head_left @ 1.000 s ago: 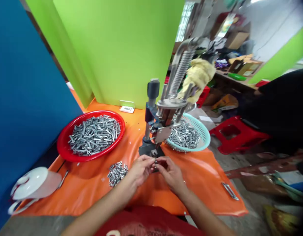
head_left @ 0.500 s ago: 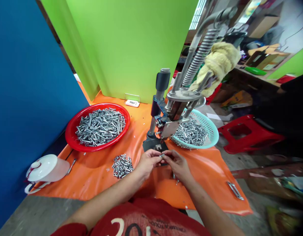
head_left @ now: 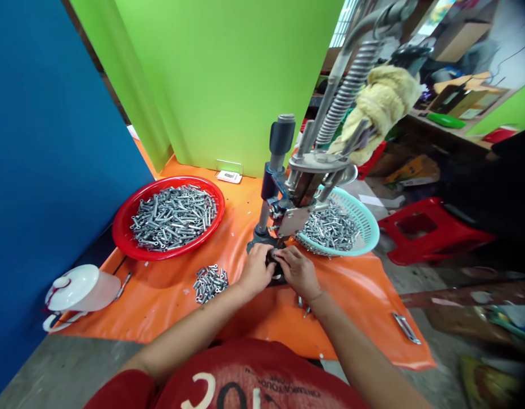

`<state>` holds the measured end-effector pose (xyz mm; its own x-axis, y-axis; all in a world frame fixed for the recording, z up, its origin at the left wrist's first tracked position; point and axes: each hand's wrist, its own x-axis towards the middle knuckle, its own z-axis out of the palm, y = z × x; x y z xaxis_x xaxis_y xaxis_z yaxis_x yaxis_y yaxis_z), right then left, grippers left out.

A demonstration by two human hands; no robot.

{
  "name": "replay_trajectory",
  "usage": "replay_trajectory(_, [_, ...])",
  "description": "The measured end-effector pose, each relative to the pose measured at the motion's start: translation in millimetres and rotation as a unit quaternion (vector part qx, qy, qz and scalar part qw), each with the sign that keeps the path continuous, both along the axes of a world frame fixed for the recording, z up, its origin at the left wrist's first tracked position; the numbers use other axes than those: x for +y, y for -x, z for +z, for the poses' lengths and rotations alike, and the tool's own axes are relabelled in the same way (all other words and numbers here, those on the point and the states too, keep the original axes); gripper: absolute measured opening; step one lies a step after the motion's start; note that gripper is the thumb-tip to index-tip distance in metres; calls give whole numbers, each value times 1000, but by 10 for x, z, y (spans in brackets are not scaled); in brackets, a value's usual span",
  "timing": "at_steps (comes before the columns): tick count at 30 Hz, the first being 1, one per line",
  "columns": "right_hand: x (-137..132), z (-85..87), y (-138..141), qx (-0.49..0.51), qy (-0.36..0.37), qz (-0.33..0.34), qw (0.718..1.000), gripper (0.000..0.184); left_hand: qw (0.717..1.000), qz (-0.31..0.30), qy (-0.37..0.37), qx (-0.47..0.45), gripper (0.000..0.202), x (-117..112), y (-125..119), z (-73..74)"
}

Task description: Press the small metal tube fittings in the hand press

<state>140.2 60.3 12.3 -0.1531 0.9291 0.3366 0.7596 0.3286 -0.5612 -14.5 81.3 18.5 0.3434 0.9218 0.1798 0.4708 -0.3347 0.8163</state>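
My left hand [head_left: 257, 268] is at the base of a hand-lever press [head_left: 262, 240], its fingers curled beside the small fixture there. What it grips, if anything, is hidden. On the other side of the fixture, my right hand [head_left: 298, 272] pinches a small metal piece [head_left: 275, 254] between thumb and fingers, low under the press head [head_left: 293, 220]. The piece is mostly covered by the fingertips. Left of my hands lies a small pile of ring-ended metal pieces [head_left: 210, 283] on the orange sheet. A few loose metal pieces [head_left: 306, 312] lie below my right wrist.
A red basin [head_left: 120, 241] full of metal pieces stands at the left, a light blue basket [head_left: 370, 227] of them behind the press at the right. A white lidded pot [head_left: 85, 289], a metal tool [head_left: 407, 328] and a red stool [head_left: 432, 230] are around the edges.
Both hands have moved slightly forward and up, from in front of the press base onto its fixture. The metal piece has gone with them, and the hands are a little farther apart.
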Motion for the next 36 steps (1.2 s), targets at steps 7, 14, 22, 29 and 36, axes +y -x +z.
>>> replay_trajectory(7, [-206, 162, -362, -75, 153, -95, 981, 35, 999, 3, -18, 49, 21, 77, -59, -33])
replay_trajectory(14, [-699, 97, -399, -221, 281, -80, 931, 25, 997, 28, -49, 55, 23, 19, -72, -33])
replay_trajectory(22, [-589, 230, -325, -119, 203, -10, 972, 14, 942, -209, -192, 180, 25, -289, 51, 199])
replay_trajectory(29, [-477, 221, -205, 187, 179, -44, 965, 28, 994, -88, -67, 3, 14, -268, -5, 39])
replay_trajectory(36, [-147, 129, -152, 322, 99, -60, 940, 30, 989, 71, -24, -124, 28, -162, -51, 32])
